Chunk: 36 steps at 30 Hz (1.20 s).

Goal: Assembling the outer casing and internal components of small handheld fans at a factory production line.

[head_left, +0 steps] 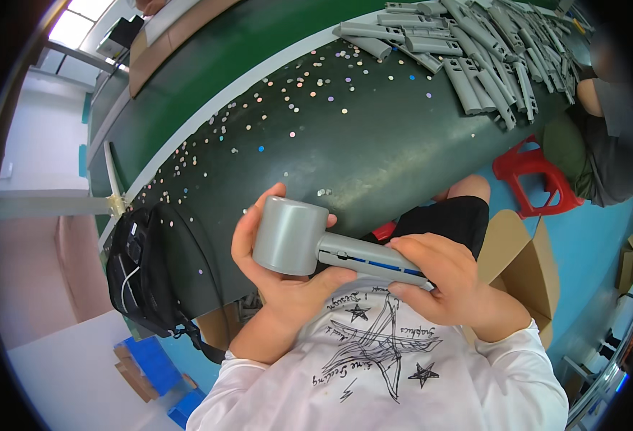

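Note:
A grey hair dryer housing (286, 235), with a wide round head and a straight handle, is held level in front of my shirt. My left hand (273, 280) cups the round head from the left and below, its fingers wrapped behind it. The far end of the handle is gripped by my right hand (442, 276), thumb below and fingers on top. A long slot along the handle's near side shows blue inside. My right fingers cover the handle's tip.
Many grey handle shells (467, 57) lie heaped at the far right of the dark green table (388, 144). Small round dots are scattered over its far left. A black bag (144, 273) sits at the left edge. At right are a cardboard box (518, 258), a red stool (536, 176) and a seated person.

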Available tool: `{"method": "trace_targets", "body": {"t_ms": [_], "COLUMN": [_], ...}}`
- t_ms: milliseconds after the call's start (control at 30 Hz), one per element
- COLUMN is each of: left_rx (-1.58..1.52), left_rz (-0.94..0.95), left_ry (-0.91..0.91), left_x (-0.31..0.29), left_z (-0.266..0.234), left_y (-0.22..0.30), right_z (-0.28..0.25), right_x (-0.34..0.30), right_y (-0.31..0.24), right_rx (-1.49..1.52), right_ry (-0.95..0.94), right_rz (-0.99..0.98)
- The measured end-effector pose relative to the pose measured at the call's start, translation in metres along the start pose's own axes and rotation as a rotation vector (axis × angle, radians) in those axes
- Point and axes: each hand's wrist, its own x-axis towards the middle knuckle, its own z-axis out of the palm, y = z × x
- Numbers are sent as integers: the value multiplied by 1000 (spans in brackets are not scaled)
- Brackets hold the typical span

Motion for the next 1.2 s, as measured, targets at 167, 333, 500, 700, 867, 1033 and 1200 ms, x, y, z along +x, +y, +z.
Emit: {"method": "trace_targets", "body": {"t_ms": [167,333,500,700,867,1033,1200], "left_rx": [23,22,-12,-65,-47,-42,-21], "left_rz": [34,69,88,108,138,109,83], "left_ry": [-6,-7,43,17,-20,-74,-107], "left_x": [-2,-6,-8,-3,4,4,3], "left_z": [2,6,11,8,1,0,2], "left_y": [-1,-5,-10,-12,-7,-8,-8], "right_z": [-2,1,3,7,3,-1,1], "right_x": [-3,-9,-13,-10,-3,-5,-6], "right_y": [-8,-12,-11,-12,-5,-2,0], "right_rx": [-36,-67,-47,10,188,193,189], "right_ry": [5,48,68,77,1,-34,-39], "right_rz": [19,32,57,59,74,116,148]}}
